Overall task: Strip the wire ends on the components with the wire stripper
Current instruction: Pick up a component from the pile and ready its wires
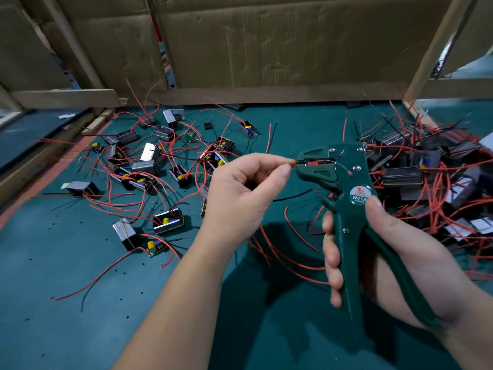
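The step in hand is feeding a wire end into the tool. The left hand (240,188) pinches a red wire (293,165) between thumb and forefinger, its other fingers curled in. The wire's tip sits at the mouth of the green stripper (344,169), which is held upright over the near middle of the mat (80,303).

The right hand (405,252) grips the stripper, with its fingers wrapped round the left handle, its palm against the right one and its thumb on the round label. The handles stand apart, so the squeeze seems not yet made. Whether the tip is already bare cannot be told.

Next, I judge, the wire must be held steady and straight in the jaws while the right hand closes the handles firmly. After that the wire is drawn out to the left.

Count: one stripper, two hands and one wire at the jaws. Which component that wire belongs to is not clear. Nearly twenty components (168,221) lie scattered on the left of the mat, each trailing red and black leads. A heap (402,176) on the right is too tangled to count.
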`<state>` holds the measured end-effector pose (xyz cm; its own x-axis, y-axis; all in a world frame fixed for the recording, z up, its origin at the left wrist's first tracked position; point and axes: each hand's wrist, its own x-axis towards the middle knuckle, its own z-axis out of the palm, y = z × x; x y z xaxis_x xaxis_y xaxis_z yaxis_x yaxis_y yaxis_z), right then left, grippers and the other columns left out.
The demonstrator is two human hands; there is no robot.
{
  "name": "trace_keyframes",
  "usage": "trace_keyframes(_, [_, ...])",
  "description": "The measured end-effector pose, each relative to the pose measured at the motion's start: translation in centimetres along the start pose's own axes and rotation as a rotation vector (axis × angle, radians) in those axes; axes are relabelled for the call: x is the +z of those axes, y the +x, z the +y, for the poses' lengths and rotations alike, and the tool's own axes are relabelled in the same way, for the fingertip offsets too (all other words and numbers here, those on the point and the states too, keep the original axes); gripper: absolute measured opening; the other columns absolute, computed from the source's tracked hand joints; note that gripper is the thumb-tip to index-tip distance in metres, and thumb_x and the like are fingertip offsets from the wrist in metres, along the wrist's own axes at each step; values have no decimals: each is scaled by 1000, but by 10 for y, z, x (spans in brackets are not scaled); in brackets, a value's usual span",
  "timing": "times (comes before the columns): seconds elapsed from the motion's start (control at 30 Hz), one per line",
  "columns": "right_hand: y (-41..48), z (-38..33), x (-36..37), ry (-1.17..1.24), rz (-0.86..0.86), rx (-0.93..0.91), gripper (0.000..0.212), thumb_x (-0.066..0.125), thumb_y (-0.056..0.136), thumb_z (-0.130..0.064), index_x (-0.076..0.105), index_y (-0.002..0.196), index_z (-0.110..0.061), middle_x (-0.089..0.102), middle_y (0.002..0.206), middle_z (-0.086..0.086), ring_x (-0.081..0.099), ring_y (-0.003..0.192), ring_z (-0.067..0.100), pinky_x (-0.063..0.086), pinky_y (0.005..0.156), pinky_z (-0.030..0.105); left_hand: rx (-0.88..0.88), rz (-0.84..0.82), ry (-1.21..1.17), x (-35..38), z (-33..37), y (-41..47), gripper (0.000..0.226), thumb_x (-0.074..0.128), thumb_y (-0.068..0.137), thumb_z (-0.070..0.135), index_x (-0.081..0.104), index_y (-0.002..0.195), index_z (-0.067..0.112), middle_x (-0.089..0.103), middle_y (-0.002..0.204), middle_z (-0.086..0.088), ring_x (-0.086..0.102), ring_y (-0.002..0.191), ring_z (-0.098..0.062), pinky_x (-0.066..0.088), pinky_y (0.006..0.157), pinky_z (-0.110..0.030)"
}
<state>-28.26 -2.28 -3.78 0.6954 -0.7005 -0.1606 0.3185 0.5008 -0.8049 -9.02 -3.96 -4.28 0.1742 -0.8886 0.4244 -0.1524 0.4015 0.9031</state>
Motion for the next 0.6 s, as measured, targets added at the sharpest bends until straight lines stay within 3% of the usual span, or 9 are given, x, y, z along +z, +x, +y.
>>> trace_keyframes(0.13, [-2, 4, 7, -10, 115, -3, 62, 84, 49, -58, 67, 83, -8, 56, 66, 18, 56, 50, 30, 50, 47, 40, -104, -71, 32, -4, -1, 1, 18, 66, 81, 29, 61, 66, 19, 46, 52, 3, 33, 46, -9, 28, 45, -22])
trace_keyframes(0.23, [-4, 5, 11, -20, 115, -4, 62, 85, 49, -56, 66, 83, -7, 55, 65, 19, 55, 49, 31, 49, 46, 40, -202, -193, -18, -8, 1, 1, 36, 68, 79, 41, 50, 62, 15, 57, 49, 5, 39, 40, -12, 29, 40, -15])
trace_keyframes(0.3, [-6, 7, 13, -30, 110, 0, 59, 84, 52, -55, 65, 82, -7, 54, 64, 20, 54, 47, 30, 49, 46, 38, -279, -274, -95, -11, 1, 0, 36, 65, 82, 39, 46, 63, 15, 55, 43, 5, 39, 34, -7, 27, 35, -12])
trace_keyframes(0.43, [-1, 9, 11, -52, 217, -24, 46, 73, 64, -53, 60, 73, -10, 46, 57, 13, 44, 38, 22, 41, 38, 27, -357, -355, -187, -13, 0, -1, 29, 62, 84, 35, 47, 67, 16, 43, 39, 8, 31, 33, -4, 23, 39, -14])
trace_keyframes(0.53, [4, 7, 8, 13, 236, -14, 36, 66, 76, -45, 60, 69, -11, 42, 55, 10, 41, 36, 18, 37, 34, 23, -418, -367, -158, -9, -1, 0, 33, 62, 86, 38, 45, 68, 16, 41, 41, 9, 27, 35, -7, 17, 44, -24])
trace_keyframes(0.6, [4, 5, 8, 53, 229, -7, 40, 55, 76, -50, 60, 69, -11, 41, 55, 9, 40, 37, 17, 36, 33, 21, -454, -346, -205, -8, -1, 2, 30, 61, 85, 38, 50, 70, 14, 37, 40, 8, 24, 35, -8, 19, 44, -22])
